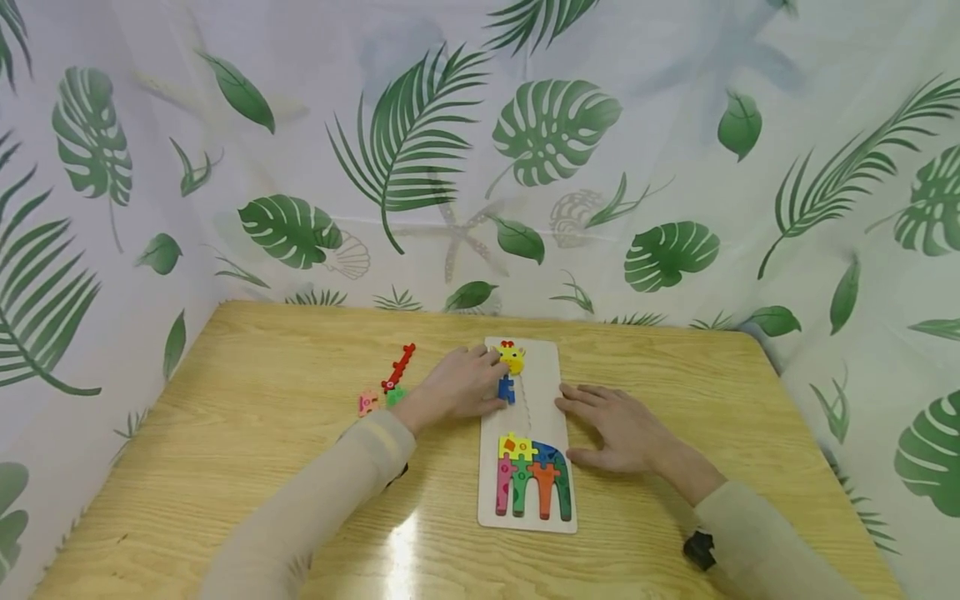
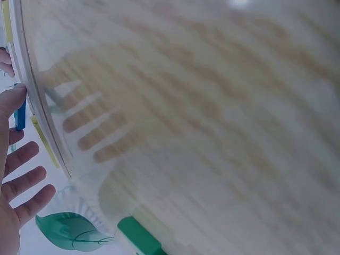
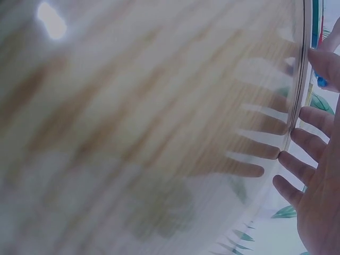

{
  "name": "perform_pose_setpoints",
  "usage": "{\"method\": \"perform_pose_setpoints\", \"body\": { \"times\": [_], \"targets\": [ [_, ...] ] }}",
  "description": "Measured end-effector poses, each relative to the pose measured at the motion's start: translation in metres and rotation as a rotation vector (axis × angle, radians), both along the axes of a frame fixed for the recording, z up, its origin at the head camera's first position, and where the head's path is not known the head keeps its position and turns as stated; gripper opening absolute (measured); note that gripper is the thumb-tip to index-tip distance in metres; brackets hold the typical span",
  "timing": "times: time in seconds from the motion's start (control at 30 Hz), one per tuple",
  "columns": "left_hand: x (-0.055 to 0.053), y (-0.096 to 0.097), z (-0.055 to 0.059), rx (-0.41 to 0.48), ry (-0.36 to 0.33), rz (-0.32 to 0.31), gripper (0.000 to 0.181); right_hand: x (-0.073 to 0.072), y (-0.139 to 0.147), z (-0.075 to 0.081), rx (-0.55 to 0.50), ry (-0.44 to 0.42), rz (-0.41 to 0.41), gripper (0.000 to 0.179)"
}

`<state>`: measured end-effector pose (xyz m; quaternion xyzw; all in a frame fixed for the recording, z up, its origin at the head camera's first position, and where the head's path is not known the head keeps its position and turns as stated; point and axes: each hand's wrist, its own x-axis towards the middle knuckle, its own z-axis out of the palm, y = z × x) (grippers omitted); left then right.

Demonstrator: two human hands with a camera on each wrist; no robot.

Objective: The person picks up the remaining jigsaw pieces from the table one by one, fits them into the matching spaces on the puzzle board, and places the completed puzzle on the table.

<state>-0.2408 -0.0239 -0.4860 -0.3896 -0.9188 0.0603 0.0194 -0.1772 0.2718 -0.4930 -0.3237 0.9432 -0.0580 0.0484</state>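
A pale puzzle board (image 1: 504, 333) lies lengthwise on the table. A yellow giraffe head piece (image 1: 512, 358) sits near its top. Toward its bottom, joined body and leg pieces (image 1: 531, 454) in yellow, blue, green, pink and orange form the giraffe's body. My left hand (image 1: 463, 385) reaches over the left edge and pinches a blue puzzle piece (image 1: 507, 389) just below the head; the left wrist view shows the blue piece (image 2: 20, 114) between thumb and index finger. Along the right edge, my right hand (image 1: 618, 429) rests with fairly straight fingers (image 3: 297, 167) at the board's side.
Left of the board lie a long red piece (image 1: 400, 367), a pink piece (image 1: 368, 402) and a green piece (image 1: 396, 396), the green one partly behind my left wrist. A leaf-patterned curtain (image 1: 427, 267) stands behind the table (image 1: 300, 367).
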Motion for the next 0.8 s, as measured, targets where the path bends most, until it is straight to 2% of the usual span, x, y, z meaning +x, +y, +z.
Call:
{"method": "perform_pose_setpoints", "body": {
  "times": [0.6, 0.8],
  "targets": [
    [-0.0063, 0.0083, 0.0011, -0.012, -0.009, 0.026, 0.055, -0.0004, 0.0010, -0.0003, -0.002, 0.014, 0.005, 0.077],
    [-0.0062, 0.0084, 0.0034, -0.014, -0.012, 0.009, 0.056, -0.0002, 0.0015, -0.0014, 0.005, 0.006, 0.001, 0.078]
  ]
}}
